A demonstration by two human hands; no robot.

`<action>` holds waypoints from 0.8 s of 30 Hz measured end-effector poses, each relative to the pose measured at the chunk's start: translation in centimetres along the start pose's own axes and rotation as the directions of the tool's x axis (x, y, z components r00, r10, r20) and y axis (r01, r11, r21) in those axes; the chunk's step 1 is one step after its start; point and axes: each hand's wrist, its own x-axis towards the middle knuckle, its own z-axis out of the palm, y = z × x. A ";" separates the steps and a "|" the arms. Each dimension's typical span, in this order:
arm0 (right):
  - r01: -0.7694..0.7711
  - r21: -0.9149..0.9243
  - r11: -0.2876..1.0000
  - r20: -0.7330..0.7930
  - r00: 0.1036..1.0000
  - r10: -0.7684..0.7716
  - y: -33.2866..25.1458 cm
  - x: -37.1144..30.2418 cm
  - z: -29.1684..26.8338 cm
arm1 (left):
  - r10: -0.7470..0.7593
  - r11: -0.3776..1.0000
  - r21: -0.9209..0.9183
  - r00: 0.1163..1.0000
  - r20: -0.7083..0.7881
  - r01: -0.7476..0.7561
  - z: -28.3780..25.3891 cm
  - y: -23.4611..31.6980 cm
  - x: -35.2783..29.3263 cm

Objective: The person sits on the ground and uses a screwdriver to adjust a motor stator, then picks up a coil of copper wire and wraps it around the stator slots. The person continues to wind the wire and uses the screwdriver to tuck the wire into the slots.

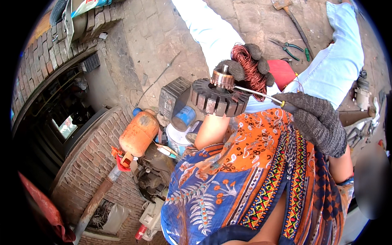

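My left hand, in a dark grey knit glove, is closed around a loose bundle of copper wire and the top of a motor armature. The armature has a slotted dark core and a copper commutator with a short shaft on top. My right hand, also gloved, grips a screwdriver by its handle. Its thin metal shaft points left, and the tip reaches the armature beside the commutator. Whether the tip sits in a slot or only touches the edge, I cannot tell. My left palm is hidden behind the armature.
Green-handled pliers and a hammer lie on the brick floor between my legs, near a red object. To the left stand a dark ribbed box, a blue can, a white bucket and an orange cylinder.
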 end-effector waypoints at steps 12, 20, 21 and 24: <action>-0.107 0.163 0.981 -0.044 0.992 0.115 0.0 -0.5 -0.3 | 0.120 0.985 0.148 0.976 -0.180 -0.094 1.1 -0.4 -0.2; -0.087 0.134 0.987 -0.094 0.991 0.100 0.6 -0.4 -0.2 | 0.113 0.981 0.185 0.962 -0.250 -0.067 0.3 -0.1 -0.5; -0.066 0.131 0.989 -0.091 0.993 0.078 1.0 -0.4 -0.2 | 0.121 0.979 0.194 0.959 -0.258 -0.071 0.4 -0.2 -0.6; -0.010 0.061 0.998 -0.066 0.998 0.014 1.2 -0.1 -0.3 | 0.128 0.977 0.199 0.951 -0.281 -0.073 0.8 -0.5 -0.6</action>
